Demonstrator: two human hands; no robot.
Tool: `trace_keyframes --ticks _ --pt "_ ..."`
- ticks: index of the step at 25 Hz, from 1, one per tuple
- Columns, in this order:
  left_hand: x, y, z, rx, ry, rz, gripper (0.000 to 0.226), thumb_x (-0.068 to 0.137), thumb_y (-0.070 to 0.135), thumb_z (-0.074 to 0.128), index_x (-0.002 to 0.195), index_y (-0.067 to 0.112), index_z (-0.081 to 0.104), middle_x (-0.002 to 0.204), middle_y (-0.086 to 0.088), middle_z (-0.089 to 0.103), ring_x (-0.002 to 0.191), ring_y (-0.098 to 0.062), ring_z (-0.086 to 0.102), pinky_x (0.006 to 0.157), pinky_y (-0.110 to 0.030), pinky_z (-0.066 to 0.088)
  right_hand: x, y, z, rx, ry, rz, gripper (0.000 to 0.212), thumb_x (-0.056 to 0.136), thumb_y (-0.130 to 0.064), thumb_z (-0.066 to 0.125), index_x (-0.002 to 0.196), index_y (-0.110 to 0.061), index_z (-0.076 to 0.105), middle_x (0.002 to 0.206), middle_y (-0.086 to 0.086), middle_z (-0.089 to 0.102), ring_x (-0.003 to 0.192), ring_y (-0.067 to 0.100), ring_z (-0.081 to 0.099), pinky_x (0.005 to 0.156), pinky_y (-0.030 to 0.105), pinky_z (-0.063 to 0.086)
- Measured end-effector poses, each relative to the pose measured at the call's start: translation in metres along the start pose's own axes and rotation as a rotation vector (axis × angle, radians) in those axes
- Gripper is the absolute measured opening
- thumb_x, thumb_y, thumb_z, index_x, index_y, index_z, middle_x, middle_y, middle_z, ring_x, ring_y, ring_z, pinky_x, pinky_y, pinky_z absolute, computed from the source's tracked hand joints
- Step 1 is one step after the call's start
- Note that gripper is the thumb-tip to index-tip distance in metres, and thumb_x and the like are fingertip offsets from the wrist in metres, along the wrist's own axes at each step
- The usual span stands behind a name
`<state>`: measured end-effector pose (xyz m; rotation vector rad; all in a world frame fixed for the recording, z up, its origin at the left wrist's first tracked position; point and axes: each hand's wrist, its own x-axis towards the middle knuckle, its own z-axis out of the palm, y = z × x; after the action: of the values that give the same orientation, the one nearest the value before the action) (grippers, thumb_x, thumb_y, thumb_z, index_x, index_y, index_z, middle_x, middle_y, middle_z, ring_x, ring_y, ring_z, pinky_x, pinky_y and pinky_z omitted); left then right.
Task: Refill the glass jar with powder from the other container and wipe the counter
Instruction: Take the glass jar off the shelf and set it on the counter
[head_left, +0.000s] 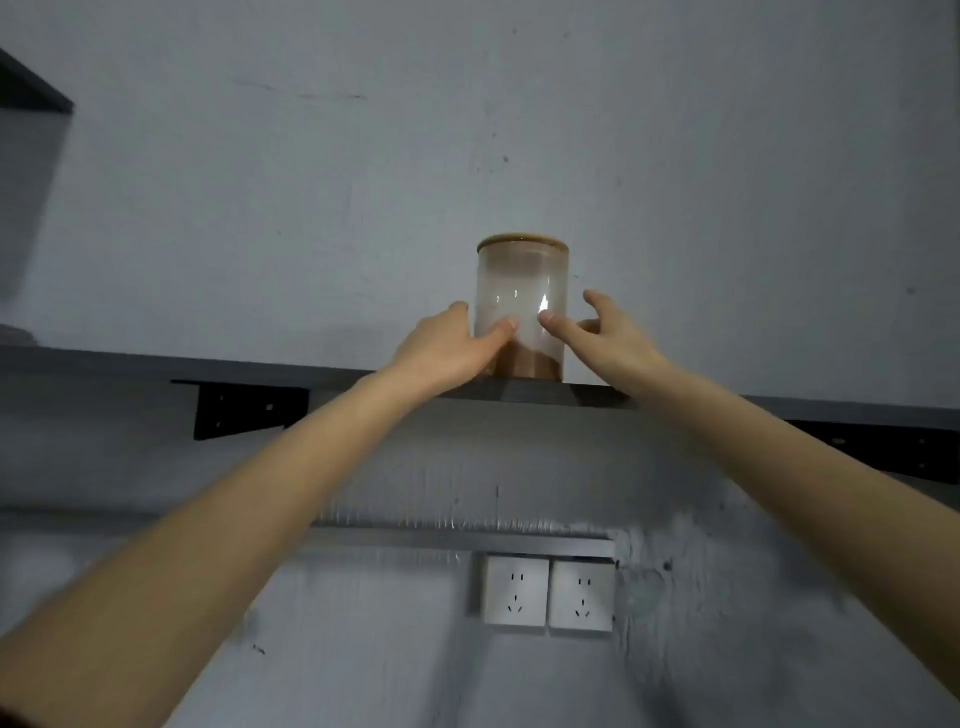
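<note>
Overhead, the grey wall (467, 130) fills most of my view, with a dark shelf (156, 364) running across it on black brackets (244, 410). Lower down sit two white sockets (548, 595) side by side under a metal rail (467, 538). Both my arms reach up to the shelf. The jar (522, 312) stands upright on the shelf's front edge, its long axis vertical, wooden lid (522, 243) on top, a shallow layer of brown powder (524, 366) at the bottom and clear glass above. My left hand (452, 348) curls round the jar's left side, thumb pressed on the front glass. My right hand (602, 332) is spread at the right side, thumb tip touching the glass, fingers apart and not closed on it.
</note>
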<state>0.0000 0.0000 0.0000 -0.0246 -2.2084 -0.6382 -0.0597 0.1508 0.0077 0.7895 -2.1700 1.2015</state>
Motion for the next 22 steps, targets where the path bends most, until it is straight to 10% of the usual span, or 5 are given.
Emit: trace_keyframes --ticks 4,16,22 --pt "0.010 0.007 0.003 -0.241 -0.186 -0.100 0.058 0.089 0.052 0.038 0.129 0.010 0.039 0.134 -0.009 0.048 0.112 -0.022 0.047 0.084 -0.026 0.032 0.008 -0.001 0.005 0.119 -0.083 0.058 0.074 0.082 -0.054 0.051 0.139 -0.011 0.027 0.139 0.012 0.042 0.121 0.025 0.047 0.102 0.039 0.040" --pt "-0.026 0.020 -0.023 -0.379 -0.016 0.018 0.063 0.079 0.048 0.057 0.129 0.013 0.039 0.130 -0.007 0.052 0.115 -0.021 0.051 0.097 -0.033 0.044 -0.033 -0.026 -0.018 0.299 -0.043 -0.124 0.055 0.081 -0.037 0.060 0.127 -0.010 0.047 0.111 0.005 0.061 0.100 0.016 0.061 0.083 0.026 0.053" --pt "-0.088 0.012 -0.035 -0.463 -0.017 0.106 0.065 0.068 0.045 0.067 0.124 0.021 0.046 0.119 0.005 0.059 0.102 -0.007 0.058 0.079 -0.016 0.047 -0.096 -0.028 -0.021 0.288 -0.031 -0.205 0.062 0.064 -0.048 0.066 0.118 -0.022 0.052 0.107 -0.003 0.065 0.091 0.008 0.065 0.083 0.031 0.054"
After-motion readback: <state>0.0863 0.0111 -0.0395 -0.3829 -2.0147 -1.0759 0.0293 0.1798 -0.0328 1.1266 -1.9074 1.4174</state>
